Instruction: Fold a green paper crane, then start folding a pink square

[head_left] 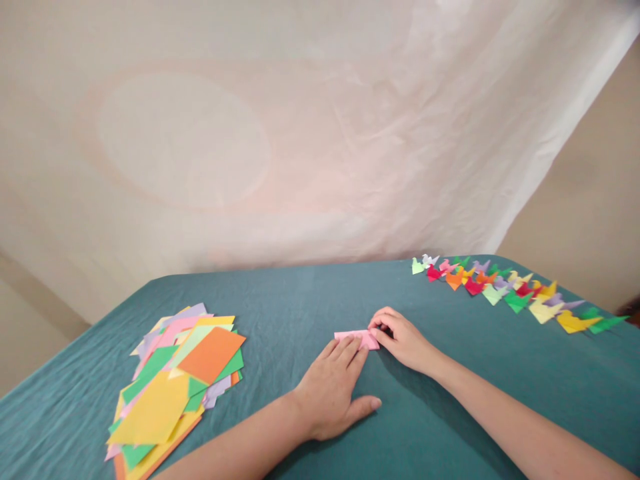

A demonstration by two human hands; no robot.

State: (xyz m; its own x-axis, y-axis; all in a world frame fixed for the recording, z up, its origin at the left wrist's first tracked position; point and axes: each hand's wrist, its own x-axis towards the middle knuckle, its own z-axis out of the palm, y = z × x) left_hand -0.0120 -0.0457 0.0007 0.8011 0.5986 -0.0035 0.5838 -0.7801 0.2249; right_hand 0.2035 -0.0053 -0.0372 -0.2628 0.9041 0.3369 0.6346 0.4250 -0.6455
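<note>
A small folded piece of pink paper lies flat on the green-covered table in front of me. My left hand rests on it with the fingers stretched out and the thumb spread away, the fingertips pressing on its near side. At the paper's right end, my right hand is closed, thumb and fingers pinching the edge. Part of the paper is hidden beneath the left fingertips.
A loose pile of coloured paper sheets spreads over the left of the table. Along the right edge stand several folded paper birds in rows. A pale cloth hangs behind the table.
</note>
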